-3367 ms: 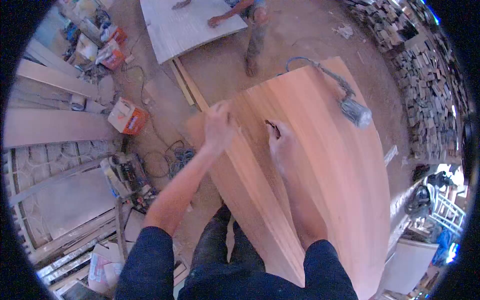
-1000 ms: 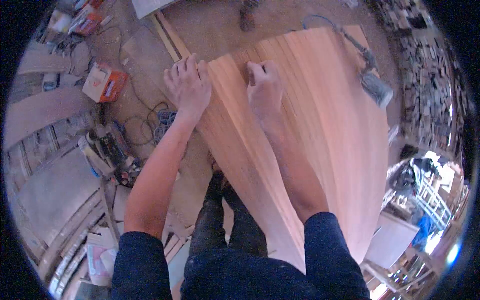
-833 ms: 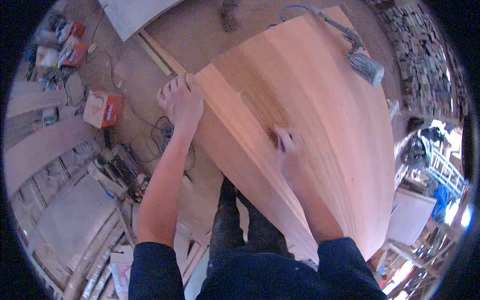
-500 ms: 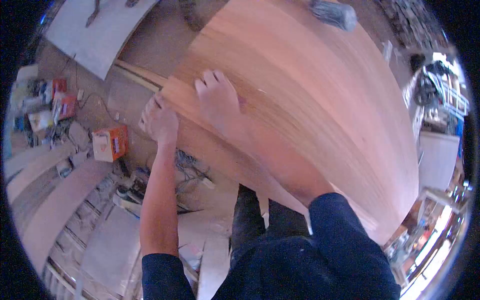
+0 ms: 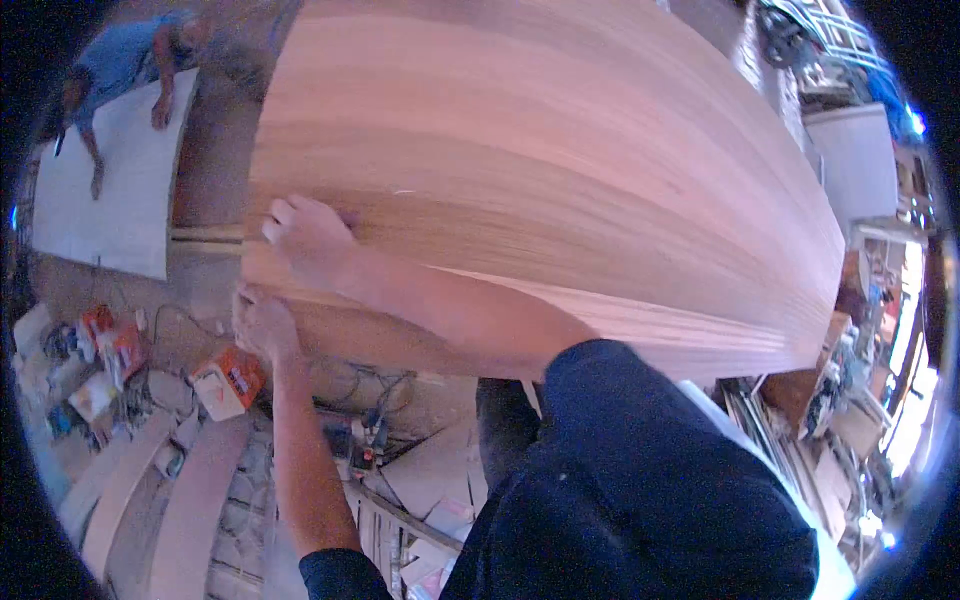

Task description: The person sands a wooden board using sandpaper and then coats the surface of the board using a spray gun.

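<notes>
A large wooden board [image 5: 560, 220] with striped brown and pinkish grain spreads out before me. My left hand [image 5: 265, 322] is closed around its near left corner, the fingers curled at the edge. Just beyond it, my right hand [image 5: 308, 235] rests on the board's face near the left end, fingers bent and closed. A small dark reddish bit [image 5: 349, 217] shows beside the right wrist; what the fingers hold, if anything, is hidden.
At upper left, a person [image 5: 125, 60] leans over a white panel [image 5: 105, 190], hands on it. An orange and white box [image 5: 228, 383], cables [image 5: 365, 385] and curved planks [image 5: 195, 505] lie below left. A pale panel [image 5: 855, 160] stands at right.
My view has turned, so the board now lies more level across it. Both hands appear farther left, still at the board's left end. The other person's upper body has come into view.
</notes>
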Tool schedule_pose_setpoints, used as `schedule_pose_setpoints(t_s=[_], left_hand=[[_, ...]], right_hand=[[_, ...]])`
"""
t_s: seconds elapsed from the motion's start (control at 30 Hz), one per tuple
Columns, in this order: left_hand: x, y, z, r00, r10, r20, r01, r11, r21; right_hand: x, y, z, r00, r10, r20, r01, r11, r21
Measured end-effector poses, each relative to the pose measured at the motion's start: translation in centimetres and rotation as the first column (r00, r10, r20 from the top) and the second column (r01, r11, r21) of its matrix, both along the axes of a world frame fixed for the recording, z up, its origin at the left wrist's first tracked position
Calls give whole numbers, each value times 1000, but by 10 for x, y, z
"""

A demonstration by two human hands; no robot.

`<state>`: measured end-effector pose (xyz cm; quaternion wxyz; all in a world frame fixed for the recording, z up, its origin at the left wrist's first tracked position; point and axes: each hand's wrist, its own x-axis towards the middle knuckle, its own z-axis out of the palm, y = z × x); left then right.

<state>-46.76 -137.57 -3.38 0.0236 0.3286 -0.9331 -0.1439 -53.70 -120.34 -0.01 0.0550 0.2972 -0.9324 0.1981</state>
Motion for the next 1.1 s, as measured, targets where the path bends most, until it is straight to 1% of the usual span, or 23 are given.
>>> schedule_pose_setpoints(t_s=[0.03, 0.1, 0.17, 0.2, 0.27, 0.3, 0.33, 0.37, 0.43, 0.5, 0.53, 0.63, 0.67, 0.7, 0.73, 0.77, 0.8, 0.83, 0.87, 0.97, 1.0, 1.07, 1.1], left_hand=[[1, -3, -3, 1000, -11, -3, 11, 1000, -24], [-1, 0, -3, 999, -49, -12, 49, 999, -21], [-1, 3, 6, 996, -33, 85, 37, 998, -44], [0, 2, 3, 995, -48, 86, 50, 998, -28], [-3, -12, -9, 988, 24, 154, -13, 997, -73], [-5, -23, -20, 987, 3, 159, 7, 998, -62], [-3, -33, -30, 993, -2, 118, 4, 1000, -18], [-1, -35, -34, 997, 0, 76, -1, 1000, 23], [-4, -19, -16, 995, 20, 98, -23, 999, 25], [-4, -13, -14, 991, 54, 123, -56, 998, 20], [1, -25, -21, 987, 10, 159, -5, 1000, -29], [0, -26, -25, 969, -54, 241, 85, 989, -121], [0, -26, -22, 955, -58, 291, 112, 979, -170], [3, -28, -28, 974, -94, 208, 131, 976, -172], [6, -32, -31, 985, -122, 125, 144, 972, -185], [4, -21, -14, 989, -88, 118, 112, 969, -218], [-1, 2, 4, 994, -24, 107, 41, 986, -164], [-4, 15, 12, 994, 32, 103, -22, 995, -99], [-5, 12, 11, 993, 40, 110, -29, 994, -104], [-5, -15, -16, 974, 27, 225, 3, 991, -134], [2, -44, -41, 942, -84, 326, 197, 922, -332], [1, -46, -51, 909, -122, 398, 275, 894, -353], [-8, -42, -37, 926, -59, 372, 145, 967, -208]], right_hand=[[17, 30, 1, 993, 65, -96, -65, 998, -3], [66, 94, -8, 990, -139, 11, 139, 976, -169], [100, 153, -1, 981, -128, 143, 157, 963, -218], [101, 156, -10, 979, -143, 142, 170, 964, -202], [85, 130, -41, 998, -65, -25, 61, 991, -120], [61, 99, -24, 990, -26, -137, 12, 995, -100], [31, 56, -36, 997, 70, 17, -66, 982, -175], [9, 16, -36, 997, 60, 39, -53, 987, -151], [-31, -56, -22, 994, 39, 103, -26, 991, -130], [-34, -62, -28, 988, 31, 149, -10, 990, -141], [-21, -50, -33, 982, 26, 185, 10, 982, -188], [21, 22, -31, 965, 26, 261, 59, 949, -311], [47, 74, -14, 987, 64, 147, -39, 985, -168], [73, 111, -4, 978, -2, 209, 22, 996, -92], [92, 139, -3, 965, -13, 263, -10, 996, 87], [114, 171, -6, 979, -61, 196, 61, 998, 6], [128, 195, 4, 964, -129, 231, 155, 983, -97], [143, 216, 15, 939, -166, 302, 215, 967, -135], [158, 236, 26, 902, -207, 379, 283, 946, -156], [202, 296, 30, 895, -248, 370, 323, 933, -155], [211, 319, 34, 886, -267, 378, 336, 933, -129], [231, 362, 43, 841, -396, 367, 449, 891, -67], [245, 390, 34, 836, -479, 268, 494, 870, 17]])
